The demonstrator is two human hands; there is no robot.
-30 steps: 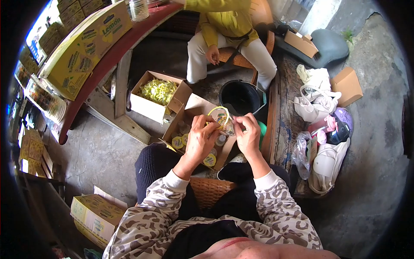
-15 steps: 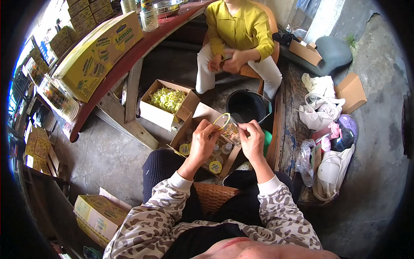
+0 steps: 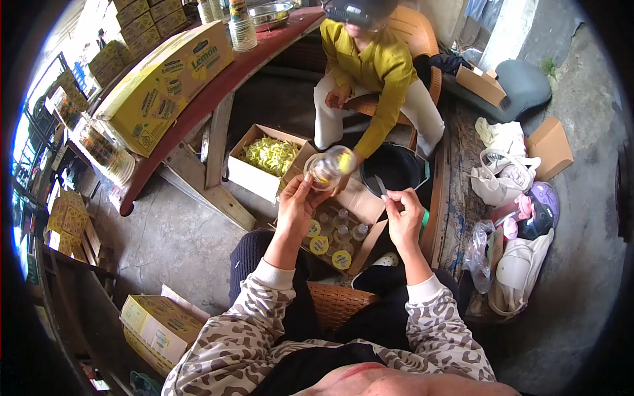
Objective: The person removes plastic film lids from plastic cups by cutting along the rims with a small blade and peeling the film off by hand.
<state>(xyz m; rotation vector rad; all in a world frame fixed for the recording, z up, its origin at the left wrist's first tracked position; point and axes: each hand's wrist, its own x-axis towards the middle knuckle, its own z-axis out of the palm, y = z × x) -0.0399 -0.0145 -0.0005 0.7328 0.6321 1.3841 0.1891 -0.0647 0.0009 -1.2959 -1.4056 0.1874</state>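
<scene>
My left hand [image 3: 296,210] is closed around a clear plastic cup [image 3: 323,173] with coloured print. The cup is tilted, and yellow shows at its far end. My right hand [image 3: 406,214] pinches a small, thin blade [image 3: 380,184] that points up and left, apart from the cup. Below my hands stands an open cardboard box [image 3: 371,245] holding several clear cups, some with round yellow lemon labels [image 3: 341,259]. A co-worker's yellow sleeve [image 3: 382,132] reaches down behind the cup; that person's hand is mostly hidden.
Beyond my left hand is a carton [image 3: 252,177] full of yellow-green strips. A black bucket [image 3: 391,169] stands by the co-worker's chair. On the left, a red-edged table [image 3: 198,109] bears a long lemon carton [image 3: 165,86] and stacked cups. Bags and a purple helmet [image 3: 545,198] lie at right.
My hands have moved apart: the left now holds the cup alone, tilted, and the right holds the blade clear of it. The co-worker has leaned forward and reached an arm down towards the box.
</scene>
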